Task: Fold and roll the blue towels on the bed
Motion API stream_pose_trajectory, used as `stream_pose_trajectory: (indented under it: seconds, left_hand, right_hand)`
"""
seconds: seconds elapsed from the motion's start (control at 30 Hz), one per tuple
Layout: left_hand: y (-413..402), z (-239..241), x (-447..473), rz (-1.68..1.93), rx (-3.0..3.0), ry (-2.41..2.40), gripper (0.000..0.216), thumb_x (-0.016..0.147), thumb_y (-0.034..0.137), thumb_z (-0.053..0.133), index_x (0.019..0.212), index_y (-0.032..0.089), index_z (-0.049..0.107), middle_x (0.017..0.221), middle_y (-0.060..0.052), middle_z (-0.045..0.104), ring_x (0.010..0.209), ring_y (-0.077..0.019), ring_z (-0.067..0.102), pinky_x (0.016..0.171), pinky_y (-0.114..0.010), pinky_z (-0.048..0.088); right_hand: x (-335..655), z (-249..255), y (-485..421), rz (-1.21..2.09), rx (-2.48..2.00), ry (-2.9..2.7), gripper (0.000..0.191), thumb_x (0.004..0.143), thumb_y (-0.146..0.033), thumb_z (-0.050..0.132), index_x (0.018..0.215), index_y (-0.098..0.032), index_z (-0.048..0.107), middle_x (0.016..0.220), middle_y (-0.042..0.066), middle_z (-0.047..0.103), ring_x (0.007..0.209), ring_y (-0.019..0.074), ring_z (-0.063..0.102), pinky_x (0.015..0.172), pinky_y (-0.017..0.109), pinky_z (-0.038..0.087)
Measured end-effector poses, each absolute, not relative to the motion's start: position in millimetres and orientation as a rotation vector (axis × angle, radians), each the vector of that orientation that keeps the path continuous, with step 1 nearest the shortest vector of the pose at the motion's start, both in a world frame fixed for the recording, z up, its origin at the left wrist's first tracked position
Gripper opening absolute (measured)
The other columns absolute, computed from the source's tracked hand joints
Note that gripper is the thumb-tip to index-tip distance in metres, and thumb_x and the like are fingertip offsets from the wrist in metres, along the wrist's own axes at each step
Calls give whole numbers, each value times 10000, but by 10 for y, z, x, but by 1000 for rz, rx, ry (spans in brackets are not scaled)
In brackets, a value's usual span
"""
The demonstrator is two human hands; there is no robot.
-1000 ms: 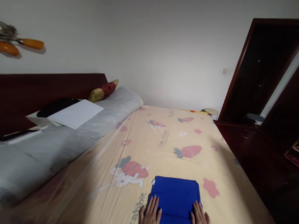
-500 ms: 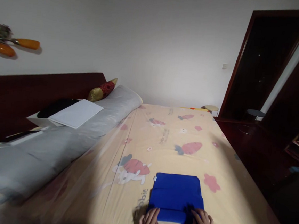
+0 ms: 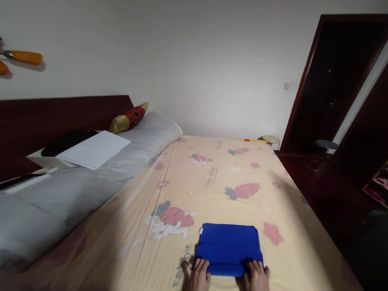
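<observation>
A blue folded cloth (image 3: 229, 244) lies flat on the bed, a small white tag at its far left corner. Its near edge is turned over into a thick fold. My left hand (image 3: 199, 279) is closed on the left end of that fold, fingers curled over the top. At the right end, my right hand (image 3: 257, 280) grips the fold the same way. Both thumbs are partly hidden, and the cloth's underside cannot be seen.
A cream bed sheet (image 3: 177, 180) printed with carrots and rabbits spreads around the cloth. Along the left runs a grey covered roll (image 3: 117, 166) with a white flat box (image 3: 95, 149) and a red-gold cushion (image 3: 128, 118) on it. Stools and a shoe rack (image 3: 386, 180) stand right.
Both hands have moved forward, away from me, taking the cloth's near edge with them. The cloth is now shorter from front to back. The view has shifted slightly to the right.
</observation>
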State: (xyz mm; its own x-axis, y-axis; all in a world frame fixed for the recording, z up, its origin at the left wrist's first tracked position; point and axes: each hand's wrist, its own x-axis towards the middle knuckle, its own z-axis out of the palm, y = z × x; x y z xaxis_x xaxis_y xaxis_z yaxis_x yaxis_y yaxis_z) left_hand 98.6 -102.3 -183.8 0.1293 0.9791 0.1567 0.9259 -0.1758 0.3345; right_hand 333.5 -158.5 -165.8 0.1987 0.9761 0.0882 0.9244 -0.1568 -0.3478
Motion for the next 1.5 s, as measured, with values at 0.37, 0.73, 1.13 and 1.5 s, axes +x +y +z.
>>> stream_pose_trajectory:
  seconds: [0.37, 0.73, 1.13, 1.5]
  left_hand:
    - [-1051, -1759, 1342, 376, 2368, 1751, 491, 827, 117, 377, 1252, 244, 588, 1322, -48, 607, 1269, -228, 499, 1132, -448, 330]
    - [-1008, -1766, 1037, 418, 2571, 1510, 512, 962, 314, 267, 1460, 339, 149, 1510, 36, 357, 1377, -155, 357, 1121, -406, 365]
    - [-983, -1701, 797, 537, 2622, 1603, 453, 931, 321, 363, 1380, 363, 409, 1442, 35, 478, 1326, -159, 436, 1065, -365, 372]
    - [-1186, -1813, 495, 461, 2400, 1900, 592, 764, 97, 403, 1288, 333, 544, 1359, 37, 572, 1269, -188, 496, 1049, -397, 336]
  right_hand:
    - [3027, -1739, -1507, 258, -1936, -1894, 424, 827, -219, 424, 1206, -231, 614, 1251, 44, 641, 1173, 233, 556, 1056, 422, 339]
    - [3482, -2123, -1551, -92, -1727, -1945, 437, 928, -390, 415, 1353, -304, 466, 1379, 27, 530, 1285, 220, 476, 1047, 423, 413]
    - [3604, -2043, -1651, 228, -1969, -1700, 430, 940, -443, 323, 1326, -351, 488, 1431, 19, 476, 1316, 214, 439, 1019, 447, 404]
    - [3785, -2130, -1921, 133, -1992, -1609, 464, 848, -366, 445, 1304, -315, 517, 1369, 40, 549, 1204, 243, 540, 920, 392, 447]
